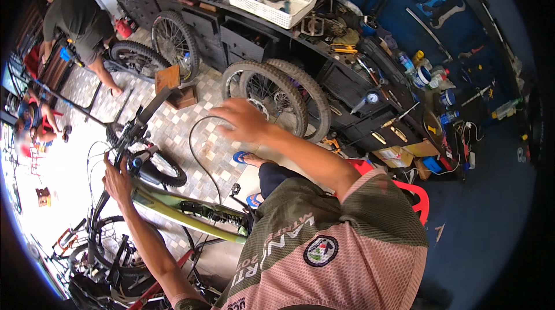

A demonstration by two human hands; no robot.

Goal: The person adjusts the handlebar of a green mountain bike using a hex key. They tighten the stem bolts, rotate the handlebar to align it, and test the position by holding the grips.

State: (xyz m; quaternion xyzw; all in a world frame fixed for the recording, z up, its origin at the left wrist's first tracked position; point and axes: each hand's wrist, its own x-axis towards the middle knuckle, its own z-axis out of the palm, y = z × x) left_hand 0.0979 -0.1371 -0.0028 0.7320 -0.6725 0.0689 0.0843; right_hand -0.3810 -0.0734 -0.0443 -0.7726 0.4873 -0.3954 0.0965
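A mountain bike with a yellow-green frame (pixel 167 210) stands in front of me to the left. My left hand (pixel 117 183) is at its black handlebar (pixel 128 136), fingers curled against the bar beside the stem; the hand partly hides the bar. Thin cables (pixel 92 162) loop out ahead of the handlebar. My right hand (pixel 245 121) is raised over the floor, right of the bike. A long black cable (pixel 192 147) arcs up from beside the frame to its fingertips, which close on the upper end. The front wheel (pixel 173 174) lies beyond the left hand.
Loose wheels (pixel 272 99) lean on the dark workbench (pixel 202 27). On it stand a white basket (pixel 277 15) and scattered tools. A wooden box (pixel 182 97) sits on the tiles. More bikes (pixel 115 246) crowd the lower left. Another person (pixel 78 18) bends at far left; a red chair (pixel 419 200) is beside me.
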